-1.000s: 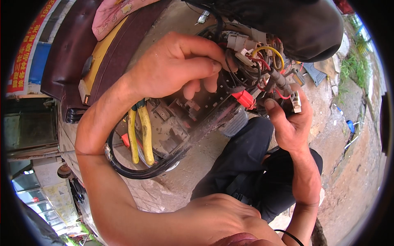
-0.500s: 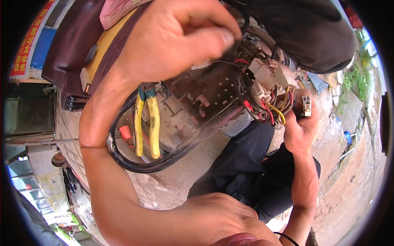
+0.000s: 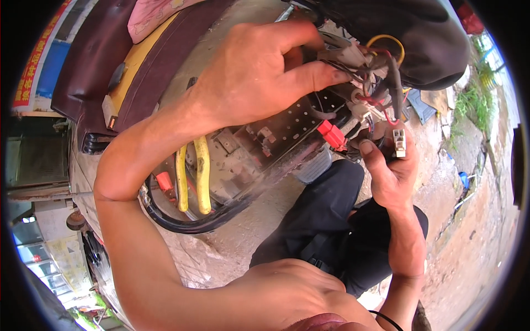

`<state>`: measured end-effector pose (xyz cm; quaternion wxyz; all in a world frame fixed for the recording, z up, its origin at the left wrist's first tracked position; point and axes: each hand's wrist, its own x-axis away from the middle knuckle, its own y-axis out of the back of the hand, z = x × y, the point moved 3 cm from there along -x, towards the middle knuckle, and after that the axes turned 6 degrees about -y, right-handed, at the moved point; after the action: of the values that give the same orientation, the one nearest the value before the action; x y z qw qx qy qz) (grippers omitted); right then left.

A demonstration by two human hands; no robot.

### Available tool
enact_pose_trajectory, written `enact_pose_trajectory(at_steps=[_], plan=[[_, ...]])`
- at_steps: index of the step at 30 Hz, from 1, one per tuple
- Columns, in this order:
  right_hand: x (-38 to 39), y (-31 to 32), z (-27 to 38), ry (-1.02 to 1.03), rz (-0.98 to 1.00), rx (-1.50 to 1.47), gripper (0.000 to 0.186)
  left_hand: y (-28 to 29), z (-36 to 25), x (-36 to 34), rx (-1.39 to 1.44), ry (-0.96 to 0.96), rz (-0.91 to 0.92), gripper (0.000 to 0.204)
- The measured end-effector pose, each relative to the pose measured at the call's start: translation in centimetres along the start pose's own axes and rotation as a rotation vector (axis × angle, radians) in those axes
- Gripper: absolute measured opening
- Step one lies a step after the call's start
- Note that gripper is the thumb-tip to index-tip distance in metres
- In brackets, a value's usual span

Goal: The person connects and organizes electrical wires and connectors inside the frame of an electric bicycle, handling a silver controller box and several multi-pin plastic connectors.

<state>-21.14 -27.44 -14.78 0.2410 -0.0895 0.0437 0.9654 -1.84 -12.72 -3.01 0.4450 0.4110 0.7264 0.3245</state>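
My left hand [image 3: 254, 71] reaches in from the left, fingers curled, its thumb on dark wires [image 3: 361, 66] in a tangled bundle with yellow and red leads and pale connectors. At the bundle's lower end my right hand [image 3: 389, 168] grips wires and a white connector [image 3: 398, 142]. A red connector [image 3: 331, 132] hangs just left of it. Beneath my left wrist lie pliers with yellow handles [image 3: 202, 171], their jaws mostly hidden, on a dirty metal frame [image 3: 237, 160] with a perforated black plate [image 3: 287, 124].
A maroon padded seat [image 3: 83, 71] with a yellow board and pink cloth is at left. A black padded cover [image 3: 419, 44] overhangs the wires. My dark-trousered knees [image 3: 303, 215] are bent below, on concrete ground [image 3: 469, 231]. A black hose [image 3: 182, 226] loops round the pliers.
My left hand rose half a second ago and has come back down and rightward onto the bundle. The wires have shifted, baring the red connector again. My right hand stays on the bundle.
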Motion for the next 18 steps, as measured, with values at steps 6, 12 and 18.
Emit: enact_pose_trajectory(at_steps=[6,12,18], plan=[[0.2,-0.3,0.5,-0.048,-0.03,0.002,0.013,-0.3,0.1,0.1,0.147,0.171,0.038,0.037],[0.3,-0.4,-0.2,-0.04,-0.046,-0.006,0.014,0.7,-2.0,0.4,-0.091,0.153,0.157,0.035],[0.1,-0.1,-0.2,0.001,-0.042,0.025,0.014,0.2,-2.8,1.2,0.07,0.056,0.505,0.031]])
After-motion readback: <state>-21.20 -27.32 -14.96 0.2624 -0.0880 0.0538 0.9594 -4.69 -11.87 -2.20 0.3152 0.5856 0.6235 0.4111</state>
